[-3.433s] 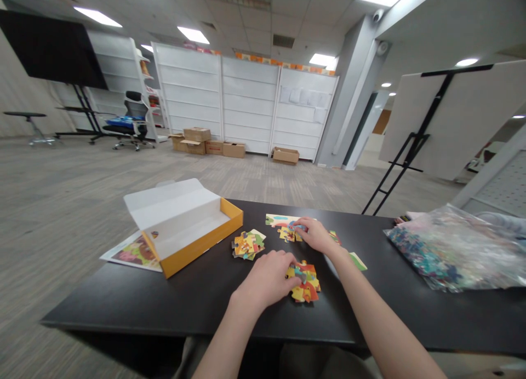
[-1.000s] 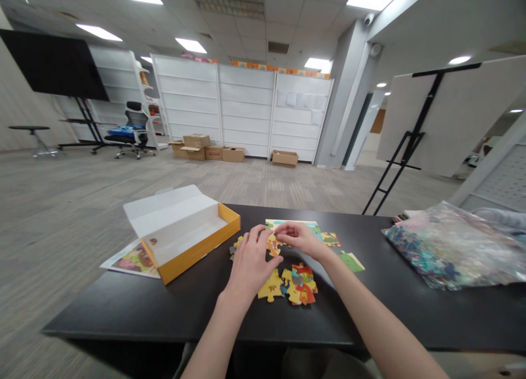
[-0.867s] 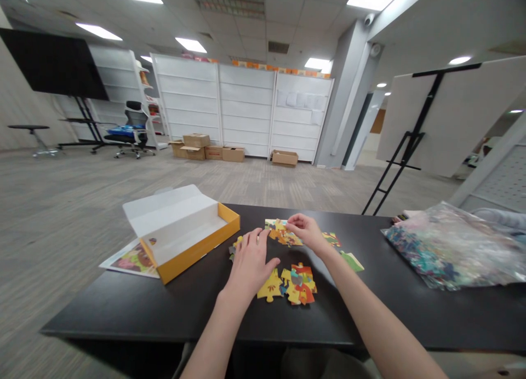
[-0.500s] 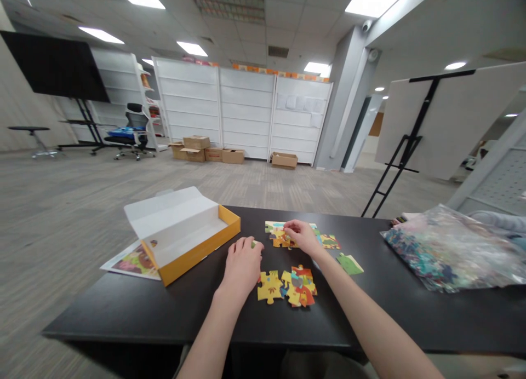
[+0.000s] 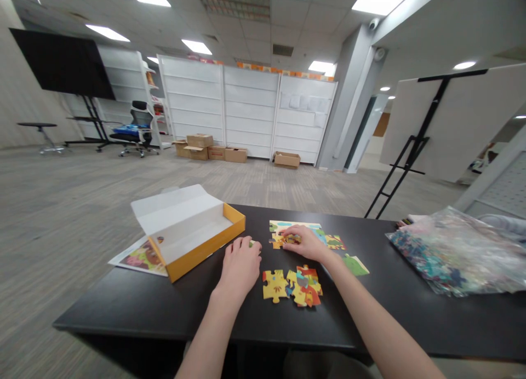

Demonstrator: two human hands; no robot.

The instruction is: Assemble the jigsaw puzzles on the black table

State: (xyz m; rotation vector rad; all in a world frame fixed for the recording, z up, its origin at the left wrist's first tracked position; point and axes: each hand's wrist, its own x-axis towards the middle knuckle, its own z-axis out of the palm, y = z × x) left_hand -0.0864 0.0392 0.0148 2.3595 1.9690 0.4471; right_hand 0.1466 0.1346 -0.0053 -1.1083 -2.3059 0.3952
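Note:
My left hand (image 5: 241,265) rests low over the black table, its fingers curled around a puzzle piece (image 5: 252,243) of which just a bit of green shows. Farther right, my right hand (image 5: 307,242) has thumb and fingers bent around a yellow-brown puzzle piece (image 5: 292,239) at the joined part of the puzzle (image 5: 278,240); the hand covers some of that part. Closer to me lie a yellow puzzle piece (image 5: 274,287) and a pile of red, yellow and blue puzzle pieces (image 5: 306,286), some overlapping. A green puzzle piece (image 5: 355,265) lies beside my right forearm.
An open yellow box (image 5: 205,252) with a white inside stands at the left, partly over a printed picture sheet (image 5: 142,257). At the right lies a clear plastic bag (image 5: 452,253) full of colourful pieces. The black table's (image 5: 172,313) front edge runs below my forearms.
The view has shifted slightly. My left hand has moved a little left with the green piece. My right hand's thumb and fingers have spread wider over the joined puzzle.

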